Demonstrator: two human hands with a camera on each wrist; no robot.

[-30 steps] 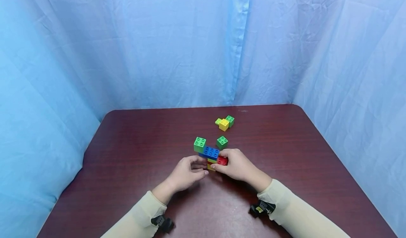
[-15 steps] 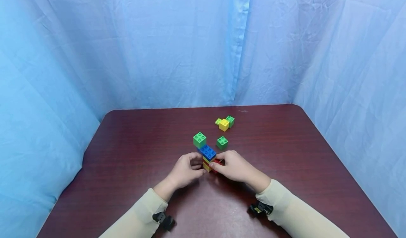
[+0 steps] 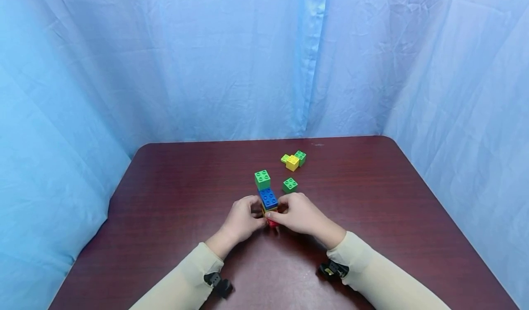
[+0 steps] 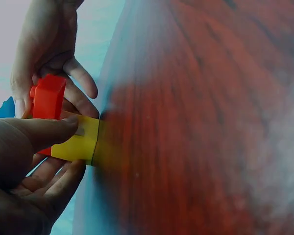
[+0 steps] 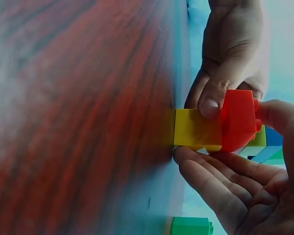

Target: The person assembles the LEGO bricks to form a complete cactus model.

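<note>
A stack of toy building bricks stands upright on the table between both hands. At its bottom, a yellow brick (image 5: pixel 193 129) sits beneath a red brick (image 5: pixel 236 120) that juts toward the person. Higher up are a lime-yellow brick (image 5: pixel 256 145), a long blue brick (image 3: pixel 268 198) and, at the far end on top, a green brick (image 3: pixel 262 180). My left hand (image 3: pixel 241 218) pinches the lower bricks from the left, its thumb (image 4: pixel 56 131) over the yellow one. From the right, my right hand (image 3: pixel 303 214) holds the stack, thumb near the red brick's studs. The fingers partly hide the lower bricks.
A loose green brick (image 3: pixel 290 185) lies just behind the stack. Farther back is a cluster: a yellow brick (image 3: pixel 292 162), another green brick (image 3: pixel 301 157) and a small lime brick (image 3: pixel 285 158). Blue curtains (image 3: pixel 231 62) surround the dark red table (image 3: pixel 186 177).
The stack has turned between the hands, so the blue brick points more away from the person and the red brick has swung to the front. Both hands have shifted slightly with it.
</note>
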